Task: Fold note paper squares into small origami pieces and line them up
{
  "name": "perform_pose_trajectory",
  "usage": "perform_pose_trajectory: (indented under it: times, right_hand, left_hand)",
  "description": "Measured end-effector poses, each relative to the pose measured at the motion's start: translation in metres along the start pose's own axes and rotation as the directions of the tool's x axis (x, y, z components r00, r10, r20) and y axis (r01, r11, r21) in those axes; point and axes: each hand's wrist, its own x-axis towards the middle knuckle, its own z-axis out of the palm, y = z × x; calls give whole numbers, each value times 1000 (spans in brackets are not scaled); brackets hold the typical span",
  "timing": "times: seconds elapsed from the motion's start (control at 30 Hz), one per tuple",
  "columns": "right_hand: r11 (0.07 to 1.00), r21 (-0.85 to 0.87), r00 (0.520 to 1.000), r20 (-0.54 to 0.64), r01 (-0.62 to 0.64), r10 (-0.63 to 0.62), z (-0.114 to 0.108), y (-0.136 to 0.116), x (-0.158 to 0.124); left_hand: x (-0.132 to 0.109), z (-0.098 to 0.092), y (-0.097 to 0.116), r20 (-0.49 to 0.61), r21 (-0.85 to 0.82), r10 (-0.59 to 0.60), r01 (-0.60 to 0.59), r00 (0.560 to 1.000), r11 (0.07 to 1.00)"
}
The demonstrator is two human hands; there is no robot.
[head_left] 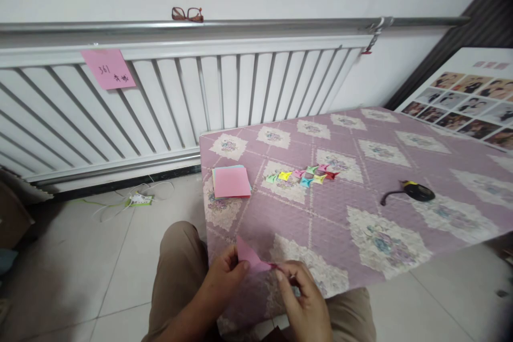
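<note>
A sheet of pink paper (249, 256), folded to a point at its top, is held between both hands over the near left corner of the table. My left hand (227, 273) pinches its left side with thumb and fingers. At the narrow right tip of the paper, my right hand (298, 291) closes thumb and fingertips together. Beyond the hands, a stack of square coloured paper (232, 181) lies with a pink sheet on top. Several small folded paper pieces (306, 175) in green, yellow, pink, blue and red lie in a cluster to its right.
A patterned purple tablecloth (280, 219) covers the table. Toward the right lies a black object with a curved strap (417, 191). Photo sheets on a board (465, 96) stand at the far right. Behind are a white radiator (224, 85), a pipe with glasses (187, 14), and a floor power strip (141, 200).
</note>
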Motion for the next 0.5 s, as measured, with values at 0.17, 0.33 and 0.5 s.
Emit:
perform_pose_trajectory:
  times: [0.17,0.33,0.5]
  right_hand:
    - [993,-55,995,-5,104,-104,-9,-14,9]
    - [1000,0,974,226,6,-5,7,-18,12]
    - [976,144,973,190,-161,132,14,-15,9]
  left_hand:
    - [-1,0,2,27,74,41,-43,999,996]
    - [-5,4,8,48,177,62,-69,997,982]
    - [-3,3,-5,67,-11,10,-9,998,1000]
